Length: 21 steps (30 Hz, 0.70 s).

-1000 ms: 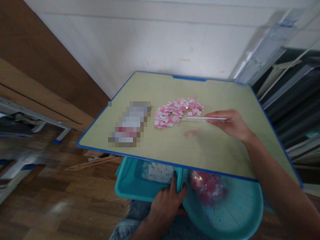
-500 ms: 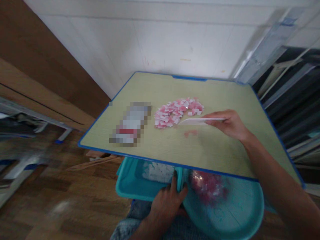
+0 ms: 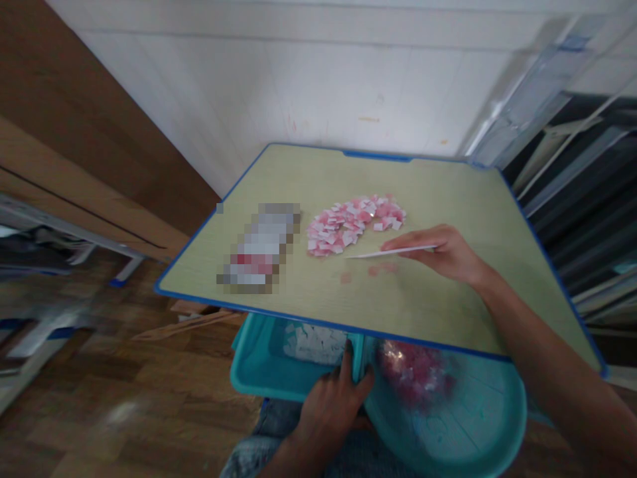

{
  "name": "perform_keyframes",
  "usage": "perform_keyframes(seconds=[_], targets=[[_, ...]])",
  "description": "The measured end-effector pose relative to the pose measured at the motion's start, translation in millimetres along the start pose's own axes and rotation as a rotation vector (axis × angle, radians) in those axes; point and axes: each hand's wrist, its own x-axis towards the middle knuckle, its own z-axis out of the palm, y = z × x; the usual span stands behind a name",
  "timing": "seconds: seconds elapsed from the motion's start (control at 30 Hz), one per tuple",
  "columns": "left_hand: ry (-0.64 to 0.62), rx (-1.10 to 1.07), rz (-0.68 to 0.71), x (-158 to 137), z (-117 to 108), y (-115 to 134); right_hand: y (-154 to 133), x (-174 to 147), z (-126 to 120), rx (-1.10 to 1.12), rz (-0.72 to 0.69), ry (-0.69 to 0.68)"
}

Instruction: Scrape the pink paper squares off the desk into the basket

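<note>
My right hand (image 3: 445, 251) is closed on a thin, flat white piece (image 3: 365, 254), seen nearly edge-on just above the table. Its tip points left, close to the near edge of a pile of small pink and white squares (image 3: 336, 229). A few loose pink squares (image 3: 383, 268) lie on the near side of the piece. Below the table's front edge, my left hand (image 3: 331, 405) grips where the rectangular teal tub (image 3: 266, 392) meets the round teal basin (image 3: 517, 411). Its index finger lies over the tub's rim, and some fingers are hidden.
The pale table (image 3: 448, 192) has a blue edge. A blurred-out phone-like object (image 3: 261, 242) lies left of the pile. White scraps (image 3: 316, 342) sit in the tub, and a clear bag of pink pieces (image 3: 418, 375) in the basin. A white wall (image 3: 318, 86) stands behind.
My right hand has moved slightly left and nearer to me, tilting the white piece more edge-on. More loose pink squares show in front of the pile. My left hand has stayed still.
</note>
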Motion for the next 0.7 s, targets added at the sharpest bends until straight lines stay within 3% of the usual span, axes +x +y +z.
perform_keyframes(seconds=[0.13,0.37,0.5,0.7], targets=[[0.004,-0.002,0.006,0,0,0,4,5,15,0.013,-0.175,-0.061],[0.002,-0.002,-0.001,-1,0,1,6,7,21,0.087,-0.220,-0.282],[-0.005,0.000,-0.003,-1,0,0,9,7,7,0.136,-0.172,-0.387],[-0.018,-0.001,-0.007,0,1,-1,7,-6,-34,0.040,-0.022,-0.525]])
